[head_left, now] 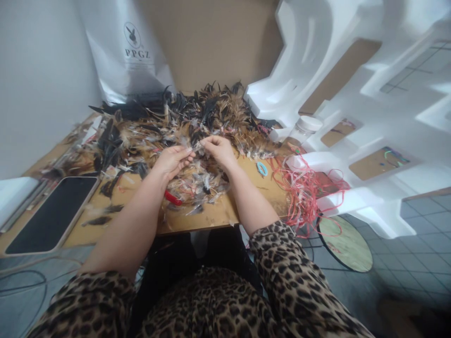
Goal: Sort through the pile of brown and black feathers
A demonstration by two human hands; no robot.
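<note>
Centrally, left hand (pixel 173 160) and right hand (pixel 220 150) have thumb and fingertips nearly together over piled feathers (pixel 225 113) (whether anything is pinched cannot be told).

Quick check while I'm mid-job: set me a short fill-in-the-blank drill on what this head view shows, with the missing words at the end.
1. The left hand and right hand are close together over a heap of ____.
2. The phone lies on the person's ____ side.
3. The bag at the back shows the printed letters ____.
4. The tangled strands on the person's right are coloured ____.

Missing words: feathers; left; PPGZ; red.
</note>
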